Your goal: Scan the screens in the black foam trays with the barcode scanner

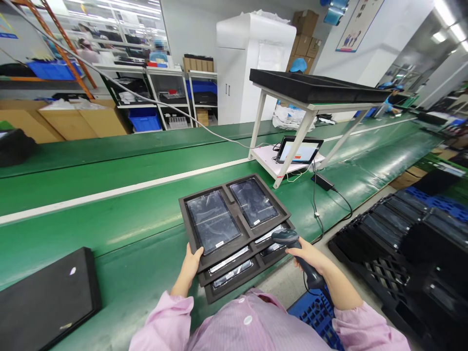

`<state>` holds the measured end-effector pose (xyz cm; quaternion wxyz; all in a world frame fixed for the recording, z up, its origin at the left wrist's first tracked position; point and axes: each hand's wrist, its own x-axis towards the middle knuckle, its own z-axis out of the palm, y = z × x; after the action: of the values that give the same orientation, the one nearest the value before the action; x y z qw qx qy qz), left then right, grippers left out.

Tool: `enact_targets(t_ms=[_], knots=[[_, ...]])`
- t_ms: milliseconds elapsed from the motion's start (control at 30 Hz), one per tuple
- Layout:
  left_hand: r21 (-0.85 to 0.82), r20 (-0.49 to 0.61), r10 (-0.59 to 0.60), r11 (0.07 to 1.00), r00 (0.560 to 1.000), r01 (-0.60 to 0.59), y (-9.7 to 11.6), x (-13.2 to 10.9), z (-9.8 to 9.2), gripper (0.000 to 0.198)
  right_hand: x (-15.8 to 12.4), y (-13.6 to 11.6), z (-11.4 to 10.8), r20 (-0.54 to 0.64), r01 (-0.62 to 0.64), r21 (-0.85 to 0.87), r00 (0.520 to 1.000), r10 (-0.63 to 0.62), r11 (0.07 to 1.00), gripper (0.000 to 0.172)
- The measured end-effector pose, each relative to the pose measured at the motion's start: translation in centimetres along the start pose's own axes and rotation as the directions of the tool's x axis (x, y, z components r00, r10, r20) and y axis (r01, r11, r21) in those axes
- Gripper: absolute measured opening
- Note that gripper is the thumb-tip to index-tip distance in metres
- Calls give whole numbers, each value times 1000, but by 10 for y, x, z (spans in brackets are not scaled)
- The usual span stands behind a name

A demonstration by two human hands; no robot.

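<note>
Before me lies a stack of black foam trays (219, 246), the lower ones offset toward me. The top tray holds two tablets in separate pockets, a left tablet (212, 219) and a right tablet (253, 202), both under shiny film. My left hand (190, 267) grips the near left edge of the top tray, thumb above and fingers hidden underneath. In my right hand (307, 256) is a dark barcode scanner (285, 237), its head over the right side of the stack and its cable hanging down. Edges of more tablets show in the lower trays.
A white stand (305, 124) holds a large black tray above a lit tablet screen (298, 150). A power adapter (323, 181) and cables lie right of it. Another black foam block (47, 297) rests at left on the green bench (146, 243). Stacked trays (387, 229) fill the right side.
</note>
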<state>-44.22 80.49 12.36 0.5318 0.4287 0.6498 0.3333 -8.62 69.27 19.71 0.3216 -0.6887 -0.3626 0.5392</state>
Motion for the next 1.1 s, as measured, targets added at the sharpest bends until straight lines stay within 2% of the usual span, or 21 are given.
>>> enact_targets(t_ms=[233,567,733,867,1100], knots=[[19,6,15,1000,1000,-15,1,-1,0,55,-1,1,4,-24,-4,-26,1000,3,1000,38],[26,16,-1,1000,1000,0,2,-1,0,54,-6,0,2,-33,-10,-34,999,8,999,40],[27,24,10,1000,1000,-10,3,-2,-1,54,-5,16,-1,10,-35,-75,999,36,997,43],[21,22,-2,1000,1000,1,4,-3,-1,57,-6,32,-3,-31,-111,-91,994,109,990,46],[17,11,19,1000,1000,-19,4,-4,1,56,-12,40,-7,-55,-106,-54,993,103,993,44]])
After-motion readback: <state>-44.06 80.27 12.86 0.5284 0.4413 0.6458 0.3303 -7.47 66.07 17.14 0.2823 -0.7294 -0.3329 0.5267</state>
